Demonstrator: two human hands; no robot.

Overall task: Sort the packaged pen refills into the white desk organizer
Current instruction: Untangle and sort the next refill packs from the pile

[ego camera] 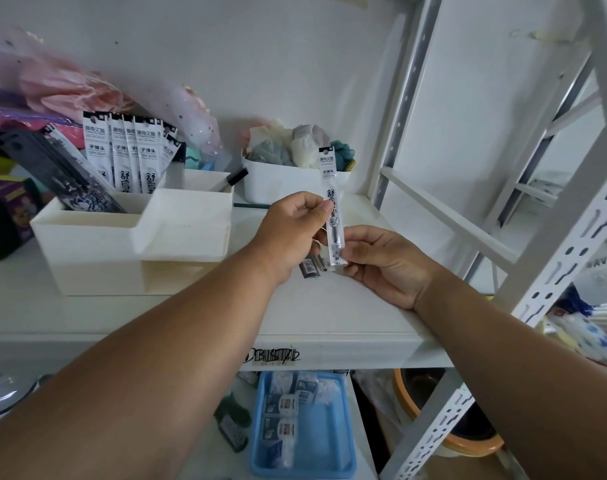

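Observation:
A packaged pen refill [331,188], white with black print, stands upright in mid-air above the shelf. My left hand [291,230] pinches its middle between thumb and fingers. My right hand [385,261] holds its bottom end and also some dark refill packs [310,266] that stick out beneath. The white desk organizer [98,251] sits to the left on the shelf. Several white refill packs [132,150] stand in its back compartment, with dark packs [53,168] leaning at its left.
A white bin [281,185] of soft cloth items stands behind my hands. A black marker [233,180] leans in the organizer's right compartment. Grey shelf uprights [554,265] rise at the right. Below the shelf lies a blue tray [302,427] with small packets.

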